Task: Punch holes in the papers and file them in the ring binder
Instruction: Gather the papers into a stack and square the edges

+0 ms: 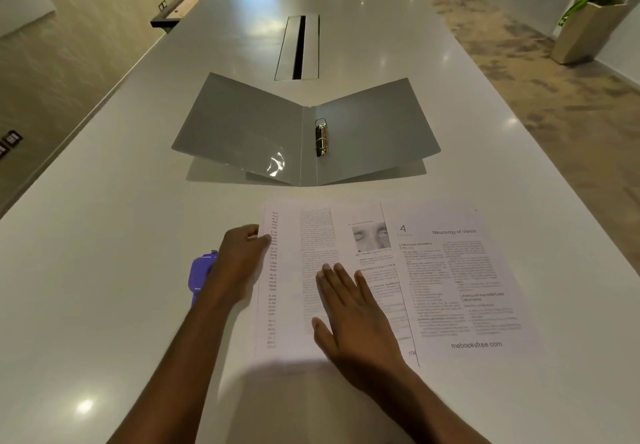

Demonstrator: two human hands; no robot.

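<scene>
One grey ring binder (242,131) lies open at mid-frame, showing two metal rings (322,137). Three printed sheets (467,270) overlap below it; any underneath are hidden. One purple hole punch (199,273) sits at lower left, one potted plant (588,24) at upper right.

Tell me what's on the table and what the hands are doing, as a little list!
table: white, long
binder: grey, lying open beyond the papers
rings: metal, by the binder's spine
papers: printed sheets, spread in front of the person
hole punch: purple, left of the papers, partly hidden by the left hand
left hand: holds the papers' left edge
right hand: flat on the papers
</scene>
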